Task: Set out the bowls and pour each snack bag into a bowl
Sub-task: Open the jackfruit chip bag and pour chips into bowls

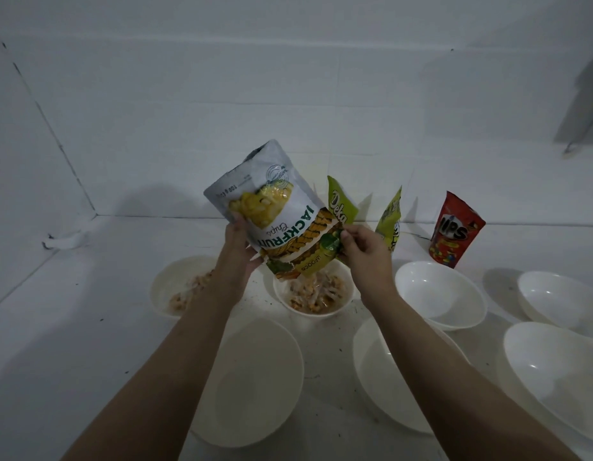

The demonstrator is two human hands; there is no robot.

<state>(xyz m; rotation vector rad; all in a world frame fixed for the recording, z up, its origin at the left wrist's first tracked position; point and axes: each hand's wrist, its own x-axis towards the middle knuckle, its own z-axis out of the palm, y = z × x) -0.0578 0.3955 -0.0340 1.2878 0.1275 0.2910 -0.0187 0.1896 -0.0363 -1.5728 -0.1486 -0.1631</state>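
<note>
Head camera: a white and yellow jackfruit chips pouch (272, 211) is held upside down, its torn mouth pointing down above a small white bowl (313, 292) already holding pale orange snack pieces. The left hand (237, 247) grips the pouch's left edge, fingers curled round it; the right hand (363, 246) pinches the green lower corner on the other side. The pouch rises above both hands. A second filled white bowl (175, 287) sits partly behind the left forearm. Empty white bowls (440, 294) ring the white counter (72, 327). Behind stand two green snack bags (341, 202) and a red snack bag (455, 229).
</note>
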